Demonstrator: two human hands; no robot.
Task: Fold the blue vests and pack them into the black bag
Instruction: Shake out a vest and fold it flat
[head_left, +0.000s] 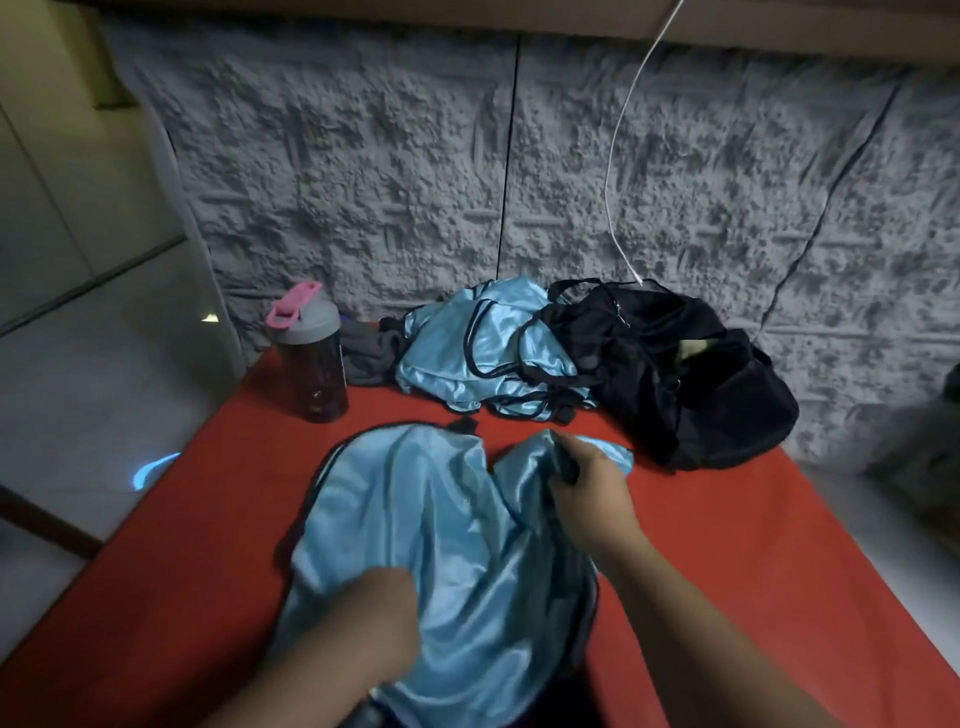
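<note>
nearest the camera a blue vest (447, 545) lies spread and rumpled on the red bench (727, 545), black trim along its edges. left hand (379, 608) sits on the near left part of the vest, fingers curled down into the fabric and bunching it, fingertips hidden in the cloth. right hand (587, 493) is further out on the vest's right side, fingers clamped around a gathered fold near the dark edging, that corner lifted a little off the bench. both forearms come in from the bottom edge.

beyond the vest, toward the back of the bench, a heap of more blue vests (478, 348) lies unfolded, black trim looping over it. the black bag (675, 374) sits just right of the heap, touching it, slumped, top open; cannot tell what is inside. left of the heap a grey cloth (369, 353), then a dark bottle (311, 358) with grey lid and pink flip cap, upright near the bench's left edge. a white cable (623, 156) hangs down the grey textured wall (363, 156) behind, its end near the bag.
</note>
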